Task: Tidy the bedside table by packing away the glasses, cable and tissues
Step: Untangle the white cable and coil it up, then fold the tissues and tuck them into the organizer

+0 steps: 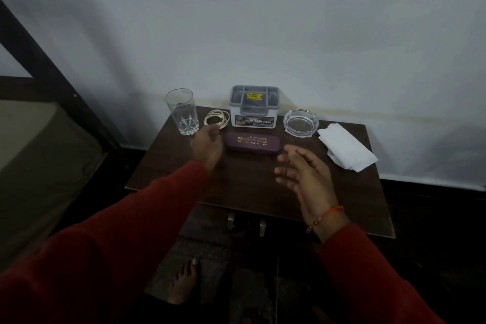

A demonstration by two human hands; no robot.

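Item 1. Table (244, 192): dark wood, set against a pale wall, with all the listed things carried on it.

Item 2. Coiled cable (217, 119): a pale loop was seen lying flat between the drinking glass (182, 111) and the grey organiser box (254, 106), just beside both.

Item 3. Glasses case (252, 144): maroon, closed, laid in front of the box; whether the glasses were inside could not be told.

Item 4. Tissues (346, 145): a white folded pile at the right rear corner, just beside the glass ashtray (301, 122).

Item 5. Left hand (206, 146): held over the table with fingers loosely curled, nothing gripped, fingertips close to the near edge of the cable; contact could not be confirmed.

Item 6. Right hand (299, 169): held spread and relaxed, palm turned inward, nothing held, near the right end of the case.

Risks noted. The drinking glass was judged the main hazard: it could be tipped by the left wrist if the cable were reached for carelessly. The coil could be sprung loose if lifted by one strand. The ashtray could be dragged by a sweep at the tissues.
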